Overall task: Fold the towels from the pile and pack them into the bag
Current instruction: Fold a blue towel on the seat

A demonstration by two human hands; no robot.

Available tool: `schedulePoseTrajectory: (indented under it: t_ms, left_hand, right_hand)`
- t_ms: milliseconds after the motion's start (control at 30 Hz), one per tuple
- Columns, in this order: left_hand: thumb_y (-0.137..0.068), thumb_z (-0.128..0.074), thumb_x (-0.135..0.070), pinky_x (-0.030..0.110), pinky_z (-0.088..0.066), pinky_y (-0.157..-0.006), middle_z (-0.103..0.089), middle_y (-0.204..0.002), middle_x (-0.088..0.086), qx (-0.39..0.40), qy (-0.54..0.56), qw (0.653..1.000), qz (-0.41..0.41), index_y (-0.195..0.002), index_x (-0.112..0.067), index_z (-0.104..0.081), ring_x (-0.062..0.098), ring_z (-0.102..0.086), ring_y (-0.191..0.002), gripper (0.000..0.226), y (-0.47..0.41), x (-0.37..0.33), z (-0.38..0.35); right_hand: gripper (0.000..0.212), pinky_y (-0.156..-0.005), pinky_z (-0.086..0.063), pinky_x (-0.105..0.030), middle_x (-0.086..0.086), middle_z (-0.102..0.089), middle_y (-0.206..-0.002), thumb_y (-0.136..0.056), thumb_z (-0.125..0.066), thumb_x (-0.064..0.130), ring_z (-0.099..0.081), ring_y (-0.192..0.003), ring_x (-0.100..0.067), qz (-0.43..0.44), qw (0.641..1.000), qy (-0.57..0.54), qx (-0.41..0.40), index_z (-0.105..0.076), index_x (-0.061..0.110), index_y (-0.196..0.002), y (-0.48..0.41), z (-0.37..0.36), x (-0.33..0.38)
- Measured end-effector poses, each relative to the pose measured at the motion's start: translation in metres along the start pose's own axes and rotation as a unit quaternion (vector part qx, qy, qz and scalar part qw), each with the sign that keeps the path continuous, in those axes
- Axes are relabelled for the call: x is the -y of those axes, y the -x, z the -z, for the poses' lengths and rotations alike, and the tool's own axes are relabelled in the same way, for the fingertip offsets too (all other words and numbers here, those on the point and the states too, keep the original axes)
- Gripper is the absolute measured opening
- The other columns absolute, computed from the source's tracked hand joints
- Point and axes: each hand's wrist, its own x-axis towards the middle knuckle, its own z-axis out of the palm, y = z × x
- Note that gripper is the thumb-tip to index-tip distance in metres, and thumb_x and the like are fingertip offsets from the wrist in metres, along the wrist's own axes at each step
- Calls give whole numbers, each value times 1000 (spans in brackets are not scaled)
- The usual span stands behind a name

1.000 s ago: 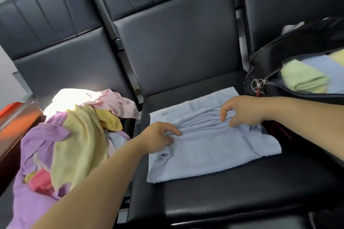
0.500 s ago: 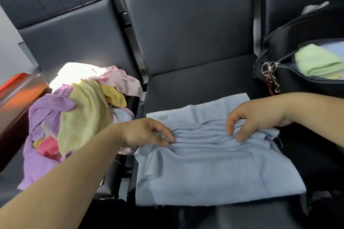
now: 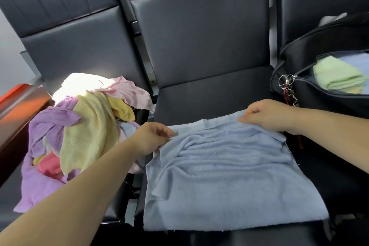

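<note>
- The left hand [image 3: 151, 138] reaches in from the lower left with the forearm stretched across the gap between seats; thumb and fingertips are drawn together, pinching the far left edge of the blue towel [image 3: 229, 181]
- The right hand [image 3: 265, 116] comes in from the right, knuckles up and fingers curled under; it grips the towel's far right corner, where the cloth bunches beneath the fingers
- The blue towel lies on the middle seat [image 3: 209, 94], its top layer rumpled in long ridges running between the two hands; a paler strip of it shows along the far edge; the near edge hangs just over the front of the seat cushion
- The bag [image 3: 319, 106] is black and sits on the right-hand seat, just beside the right wrist; its zipped opening is open and faces the camera
- Inside the bag a folded green towel [image 3: 337, 76] lies on top, near the left end of the opening; a pale blue towel [image 3: 357, 64] shows behind it; a sliver of yellow cloth peeks out under the green one
- A key ring [image 3: 286, 82] with a red tag dangles from the zip at the bag's left end; a bit of white cloth [image 3: 331, 19] shows behind the bag's top
- The pile [image 3: 79, 130] of loose towels sits on the left-hand seat, just beside the left forearm; a yellow towel [image 3: 89, 132] drapes over the middle, a purple towel [image 3: 50, 126] spreads below and to the left, a pink towel [image 3: 127, 90] lies at the back in a bright patch of light, and a red cloth [image 3: 48, 166] is tucked low among them
</note>
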Motion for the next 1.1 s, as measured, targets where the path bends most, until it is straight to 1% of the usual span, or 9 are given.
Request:
schedulePoseTrajectory:
  t_ms: [67, 167, 300, 433, 533, 633, 767, 933, 1100]
  left_hand:
    - [-87, -76, -4, 33, -63, -77, -78, -86, 7, -13, -10, 1000, -5, -89, -15, -78, 21, -70, -75, 11, -2, 0, 0]
    - [-88, -73, -1, 20, -54, -63, -74, -76, -1, -73, -12, 997, -16, -84, -16, -75, 10, -64, -63, 15, -7, -2, -1]
    - [-93, -65, -8, 15, -49, -66, -75, -86, -7, -118, -67, 990, -26, -86, -22, -75, 9, -68, -80, 19, -16, -1, -2]
    - [-94, -64, -15, 16, -47, -64, -72, -85, -13, -129, -121, 984, -25, -83, -29, -71, 8, -66, -82, 20, -25, 2, -3]
    - [-94, -65, -19, 20, -47, -66, -70, -87, -13, -137, -146, 980, -22, -83, -30, -71, 10, -65, -84, 17, -33, 6, -1]
    - [-94, -66, -19, 25, -48, -72, -70, -89, -10, -135, -164, 977, -18, -84, -29, -71, 12, -65, -85, 15, -37, 8, -1]
    - [-93, -67, -19, 26, -48, -72, -71, -90, -9, -128, -181, 975, -17, -83, -29, -70, 13, -65, -85, 14, -42, 8, 1]
    - [-93, -69, -20, 23, -44, -72, -71, -94, -7, -96, -210, 973, -9, -94, -26, -72, 14, -65, -87, 7, -47, 6, 8]
    - [-93, -67, -24, 24, -42, -66, -69, -91, -6, -50, -283, 958, -8, -93, -26, -69, 14, -63, -83, 3, -49, 3, 16]
  right_hand:
    - [8, -78, -54, -25, 8, -74, -84, -83, -82, 31, -69, -88, -11, 20, 999, 29, -14, -77, 27, -78, -2, 0, -2]
    - [15, -67, -42, -14, 12, -70, -85, -84, -77, 13, -65, -85, -4, 56, 994, 77, -54, -74, 28, -83, -6, 2, -3]
    - [13, -65, -43, -16, 11, -71, -80, -84, -75, 11, -64, -79, -2, 69, 990, 78, -93, -74, 25, -82, -14, 6, -4]
    - [17, -64, -42, -18, 14, -70, -80, -86, -70, 9, -65, -81, -6, 52, 988, 78, -121, -74, 25, -83, -24, 6, -11]
    - [21, -70, -43, -23, 16, -66, -85, -91, -63, 6, -64, -89, -13, 45, 986, 80, -141, -74, 24, -92, -32, 5, -16]
    - [22, -74, -43, -26, 12, -68, -87, -91, -60, 6, -64, -92, -15, 38, 985, 93, -142, -75, 22, -95, -35, 4, -20]
    - [20, -74, -42, -26, 15, -65, -85, -85, -66, 7, -64, -91, -16, 22, 984, 108, -136, -72, 25, -90, -40, 5, -24]
    - [22, -81, -44, -25, 10, -62, -97, -86, -74, 12, -61, -97, -14, 1, 987, 122, -103, -70, 25, -104, -44, 11, -22]
    - [24, -63, -40, -19, 14, -58, -85, -86, -69, 4, -58, -82, -11, -8, 990, 121, -71, -68, 26, -95, -45, 13, -17]
